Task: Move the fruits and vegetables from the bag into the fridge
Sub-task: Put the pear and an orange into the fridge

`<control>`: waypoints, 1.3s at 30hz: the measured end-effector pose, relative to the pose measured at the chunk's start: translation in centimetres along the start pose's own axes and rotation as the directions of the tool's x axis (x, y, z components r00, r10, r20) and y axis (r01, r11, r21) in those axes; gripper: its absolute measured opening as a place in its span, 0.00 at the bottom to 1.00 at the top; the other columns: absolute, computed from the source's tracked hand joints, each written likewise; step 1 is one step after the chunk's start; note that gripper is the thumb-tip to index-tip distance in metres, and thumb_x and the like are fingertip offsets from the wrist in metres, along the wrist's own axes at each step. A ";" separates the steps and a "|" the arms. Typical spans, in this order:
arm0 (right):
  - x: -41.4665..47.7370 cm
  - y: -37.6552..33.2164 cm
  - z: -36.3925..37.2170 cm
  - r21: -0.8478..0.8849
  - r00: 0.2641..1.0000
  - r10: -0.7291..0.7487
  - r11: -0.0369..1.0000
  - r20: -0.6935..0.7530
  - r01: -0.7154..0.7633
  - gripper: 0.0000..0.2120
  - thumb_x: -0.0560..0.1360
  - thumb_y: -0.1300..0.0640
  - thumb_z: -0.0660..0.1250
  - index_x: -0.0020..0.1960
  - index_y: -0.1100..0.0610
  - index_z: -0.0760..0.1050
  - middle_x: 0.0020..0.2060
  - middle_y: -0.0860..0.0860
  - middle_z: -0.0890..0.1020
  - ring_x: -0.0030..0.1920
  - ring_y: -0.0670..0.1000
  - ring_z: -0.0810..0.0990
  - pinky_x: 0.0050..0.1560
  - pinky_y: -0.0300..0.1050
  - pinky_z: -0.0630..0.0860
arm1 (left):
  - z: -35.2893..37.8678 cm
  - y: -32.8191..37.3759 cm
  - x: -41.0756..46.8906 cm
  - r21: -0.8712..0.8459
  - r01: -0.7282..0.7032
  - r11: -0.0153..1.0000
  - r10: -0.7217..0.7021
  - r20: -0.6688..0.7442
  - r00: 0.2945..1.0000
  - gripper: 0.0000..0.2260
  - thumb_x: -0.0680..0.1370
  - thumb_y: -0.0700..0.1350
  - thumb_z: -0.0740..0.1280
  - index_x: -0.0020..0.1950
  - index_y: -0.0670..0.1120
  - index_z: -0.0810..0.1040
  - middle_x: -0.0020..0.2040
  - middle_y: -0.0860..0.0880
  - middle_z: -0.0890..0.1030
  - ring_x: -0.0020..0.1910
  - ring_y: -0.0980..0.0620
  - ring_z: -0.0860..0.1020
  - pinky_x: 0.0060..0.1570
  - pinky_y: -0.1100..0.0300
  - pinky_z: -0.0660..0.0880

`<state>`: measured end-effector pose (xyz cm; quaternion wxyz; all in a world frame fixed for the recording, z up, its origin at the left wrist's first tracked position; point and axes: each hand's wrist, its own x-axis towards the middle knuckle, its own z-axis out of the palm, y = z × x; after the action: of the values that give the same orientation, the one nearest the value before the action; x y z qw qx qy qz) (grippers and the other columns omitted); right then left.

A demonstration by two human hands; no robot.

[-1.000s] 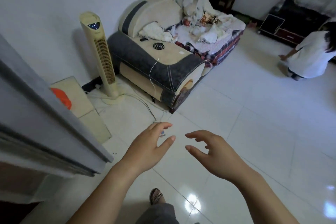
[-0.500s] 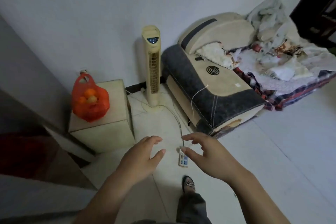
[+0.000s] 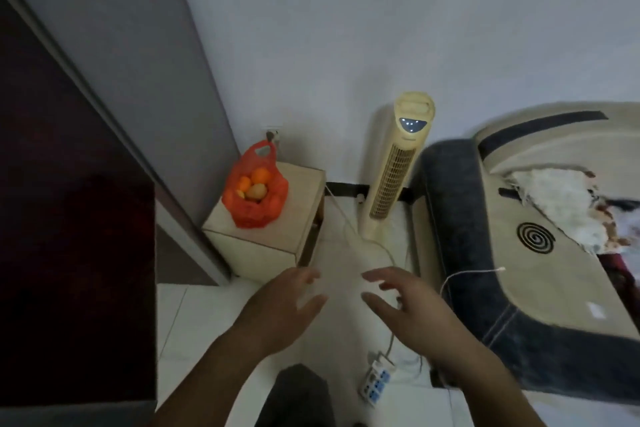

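An orange plastic bag (image 3: 254,210) holding several orange and yellow fruits (image 3: 257,184) sits on a low beige stool (image 3: 298,215) against the wall. The fridge (image 3: 104,135) fills the left side, a grey side panel and a dark front. My left hand (image 3: 282,310) hovers below the stool, fingers apart, holding nothing. My right hand (image 3: 412,312) hovers beside it over the floor, also empty with fingers spread. Both hands are well short of the bag.
A cream tower fan (image 3: 398,166) stands right of the stool. A grey and beige sofa (image 3: 512,253) with a mosquito coil (image 3: 535,237) lies at the right. Cables and a power strip (image 3: 375,381) lie on the white tiled floor near my feet.
The view has swung left and closer to the fridge and stool. The bag now appears nearer and more central. Both hands stay empty and have moved forward toward the stool.
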<state>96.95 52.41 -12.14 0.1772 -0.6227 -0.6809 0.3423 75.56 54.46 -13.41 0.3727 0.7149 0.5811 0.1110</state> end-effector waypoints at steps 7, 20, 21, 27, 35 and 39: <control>13.2 -1.6 0.1 -0.067 0.983 -0.120 0.989 0.142 0.130 0.16 0.75 0.43 0.62 0.62 0.41 0.70 0.56 0.37 0.73 0.54 0.36 0.71 0.49 0.28 0.67 | -4.3 -5.1 8.4 -0.111 0.170 0.979 -0.184 -0.133 0.974 0.16 0.77 0.54 0.63 0.64 0.55 0.70 0.59 0.57 0.73 0.56 0.57 0.73 0.56 0.58 0.73; 34.8 -2.7 1.1 -0.178 0.969 -0.095 0.974 0.230 0.138 0.15 0.76 0.47 0.63 0.62 0.45 0.70 0.57 0.40 0.75 0.52 0.38 0.72 0.45 0.28 0.66 | -12.0 -17.2 25.5 -0.111 0.455 0.884 -0.445 0.101 0.890 0.13 0.77 0.50 0.62 0.59 0.45 0.73 0.57 0.47 0.78 0.54 0.50 0.75 0.53 0.56 0.73; 36.0 -3.0 1.8 -0.190 0.956 -0.101 0.969 0.277 0.157 0.15 0.76 0.47 0.63 0.62 0.45 0.71 0.57 0.41 0.75 0.52 0.39 0.72 0.44 0.27 0.66 | -12.3 -18.5 25.4 -0.094 0.480 0.872 -0.472 0.096 0.876 0.14 0.77 0.50 0.61 0.59 0.45 0.73 0.58 0.47 0.78 0.54 0.49 0.75 0.53 0.55 0.73; 44.6 -4.4 6.5 -0.192 0.846 -0.148 0.940 0.513 0.281 0.15 0.76 0.48 0.63 0.61 0.49 0.72 0.57 0.45 0.77 0.51 0.42 0.73 0.48 0.31 0.67 | -13.7 -23.1 25.6 -0.051 0.579 0.814 -0.577 0.059 0.815 0.17 0.78 0.52 0.61 0.65 0.48 0.70 0.62 0.48 0.74 0.58 0.50 0.74 0.55 0.59 0.71; 54.3 -4.2 10.0 -0.118 0.661 -0.216 0.899 0.718 0.422 0.12 0.76 0.52 0.65 0.57 0.54 0.75 0.53 0.49 0.79 0.47 0.42 0.72 0.46 0.33 0.66 | -12.9 -23.2 30.1 -0.114 0.679 0.725 -0.685 -0.017 0.728 0.17 0.79 0.53 0.60 0.66 0.50 0.68 0.63 0.50 0.73 0.59 0.50 0.73 0.55 0.59 0.70; 58.6 -2.1 11.8 -0.107 0.577 -0.197 0.887 0.793 0.449 0.12 0.75 0.51 0.66 0.56 0.54 0.75 0.53 0.50 0.79 0.53 0.46 0.76 0.49 0.36 0.68 | -11.8 -23.5 32.0 -0.166 0.739 0.653 -0.754 -0.044 0.655 0.17 0.79 0.52 0.59 0.67 0.51 0.68 0.63 0.51 0.74 0.59 0.51 0.74 0.56 0.60 0.70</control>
<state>78.11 106.35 -29.83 -0.1619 -0.3018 -0.8367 0.4275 60.56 89.56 -29.50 0.3997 0.3787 0.8344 0.0251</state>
